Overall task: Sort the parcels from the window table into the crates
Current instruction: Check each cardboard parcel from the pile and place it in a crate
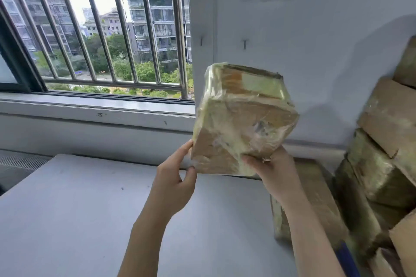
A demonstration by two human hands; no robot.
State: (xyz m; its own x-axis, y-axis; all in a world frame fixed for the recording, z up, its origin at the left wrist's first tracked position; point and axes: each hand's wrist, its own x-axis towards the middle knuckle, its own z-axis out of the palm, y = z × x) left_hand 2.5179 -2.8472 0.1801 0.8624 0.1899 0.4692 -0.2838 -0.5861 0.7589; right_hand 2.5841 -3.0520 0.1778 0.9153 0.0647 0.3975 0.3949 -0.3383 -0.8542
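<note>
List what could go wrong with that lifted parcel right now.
1. The right hand grips the taped parcel only at its bottom corner, and the left hand merely touches its edge; the glossy wrap may slip.
2. The stack of parcels on the right leans unevenly; a swing could knock it over.

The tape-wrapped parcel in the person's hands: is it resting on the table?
No: the parcel is held up clear of the table, the right hand gripping its lower corner and the left hand touching its lower left edge.
</note>
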